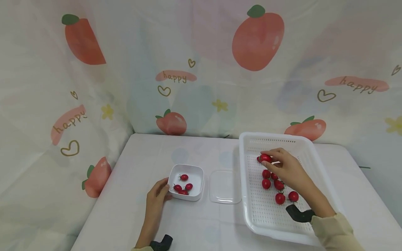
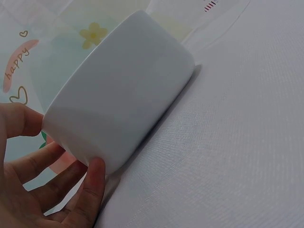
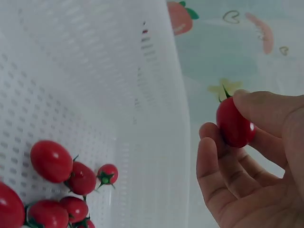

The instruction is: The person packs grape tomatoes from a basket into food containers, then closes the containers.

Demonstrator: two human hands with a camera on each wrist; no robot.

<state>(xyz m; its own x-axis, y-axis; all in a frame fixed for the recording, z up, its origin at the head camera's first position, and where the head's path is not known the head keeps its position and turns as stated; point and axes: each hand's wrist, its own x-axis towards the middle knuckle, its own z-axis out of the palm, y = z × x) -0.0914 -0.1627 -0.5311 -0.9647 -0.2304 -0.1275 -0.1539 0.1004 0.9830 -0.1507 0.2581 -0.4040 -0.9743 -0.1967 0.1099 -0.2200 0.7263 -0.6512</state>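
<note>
Over the white perforated basket (image 1: 249, 219), my right hand (image 1: 290, 170) pinches a red cherry tomato (image 3: 235, 122) between thumb and fingers, with its green stem showing in the right wrist view. Below it, several more cherry tomatoes (image 1: 280, 198) lie on the basket floor. My left hand (image 1: 156, 197) holds the left side of a small white square container (image 1: 196, 193), thumb at the rim and fingertips low on the wall (image 2: 118, 90). Several cherry tomatoes (image 1: 184, 177) lie inside that container, which stands upright on the table.
A clear plastic lid (image 1: 225, 186) lies flat between the container and the basket. The white-covered table (image 1: 201, 230) meets a printed cloth backdrop (image 1: 207, 42) at the back and left. The basket's raised walls surround the loose tomatoes.
</note>
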